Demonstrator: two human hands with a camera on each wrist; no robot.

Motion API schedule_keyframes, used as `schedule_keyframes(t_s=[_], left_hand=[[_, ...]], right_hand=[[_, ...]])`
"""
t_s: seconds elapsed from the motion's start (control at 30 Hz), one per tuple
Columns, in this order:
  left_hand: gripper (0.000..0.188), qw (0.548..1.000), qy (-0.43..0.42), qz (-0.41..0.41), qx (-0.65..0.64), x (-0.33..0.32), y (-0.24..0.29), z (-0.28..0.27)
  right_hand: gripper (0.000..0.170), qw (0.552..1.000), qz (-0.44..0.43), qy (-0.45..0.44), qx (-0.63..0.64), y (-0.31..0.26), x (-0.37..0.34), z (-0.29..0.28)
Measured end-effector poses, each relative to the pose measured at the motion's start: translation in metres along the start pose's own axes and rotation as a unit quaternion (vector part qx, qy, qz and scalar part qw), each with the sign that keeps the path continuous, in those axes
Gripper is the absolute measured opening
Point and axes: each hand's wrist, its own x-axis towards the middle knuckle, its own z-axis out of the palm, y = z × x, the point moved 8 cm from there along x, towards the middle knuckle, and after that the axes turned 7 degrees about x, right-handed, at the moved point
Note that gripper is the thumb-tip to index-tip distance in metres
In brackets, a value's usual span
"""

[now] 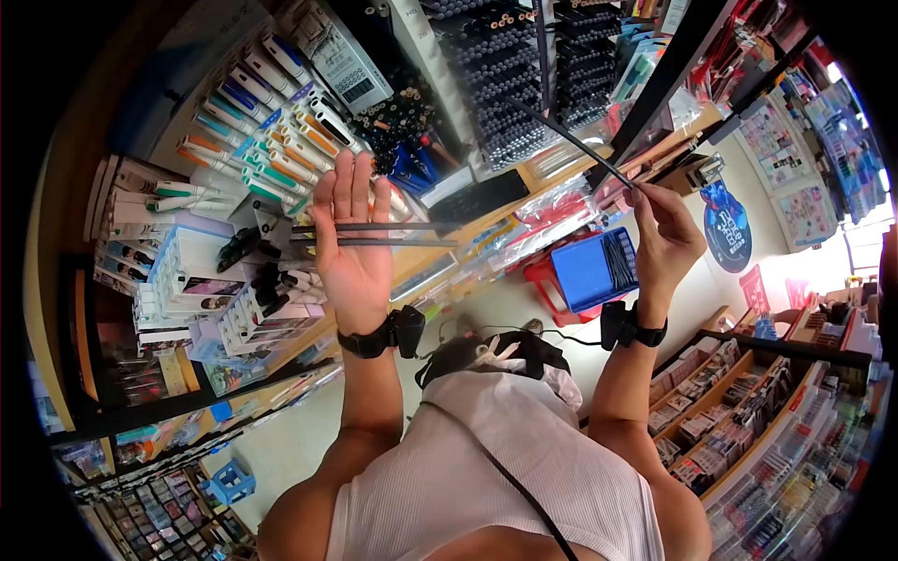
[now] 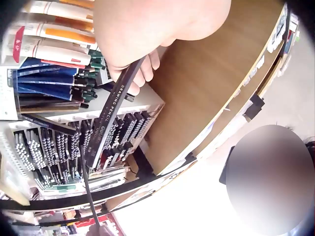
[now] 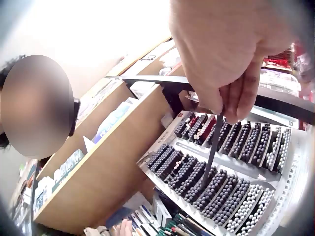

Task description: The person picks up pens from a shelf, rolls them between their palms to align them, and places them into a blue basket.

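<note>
My left hand [image 1: 360,234] is palm up with its four fingers extended. Across its palm lie two dark pencils [image 1: 412,227], held under the thumb. One of these, a black drawing pencil [image 2: 115,103] with printed lettering, shows close up in the left wrist view. Between thumb and fingers, my right hand [image 1: 669,234] pinches one end of another long dark pencil [image 1: 585,148]. That pencil slants over the pencil rack [image 3: 275,177], whose rows are packed with upright pencils [image 3: 214,189], and its far end overlaps them in the right wrist view.
White pens [image 1: 271,154] with coloured parts fill a display left of the rack. A dark upright post [image 1: 669,79] stands between the rack and my right side. Below the counter sits a blue bin [image 1: 580,276]. Low shelves [image 1: 748,393] line the right.
</note>
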Motion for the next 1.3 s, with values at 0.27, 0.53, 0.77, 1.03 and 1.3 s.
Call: schedule_keyframes(t_s=[0.27,0.53,0.77,1.03,1.3], left_hand=[[0.039,1.000,0.005,0.002,0.021,-0.006,0.006,-0.008],[0.040,0.999,0.012,0.004,0.038,-0.011,0.012,-0.013],[0.039,0.998,0.040,0.005,0.043,-0.015,0.016,-0.018],[0.039,0.998,0.034,-0.003,0.044,-0.019,0.015,-0.013],[0.041,0.998,0.029,-0.009,0.057,-0.027,0.013,-0.007]], right_hand=[[0.013,0.993,-0.064,-0.002,-0.098,-0.015,0.004,0.019],[0.014,0.961,-0.184,-0.032,-0.204,-0.068,-0.003,0.053],[0.015,0.953,-0.198,-0.048,-0.225,-0.065,-0.007,0.064],[0.015,0.956,-0.219,-0.086,-0.175,-0.039,0.016,0.107],[0.011,0.963,-0.209,-0.109,-0.132,0.004,0.039,0.148]])
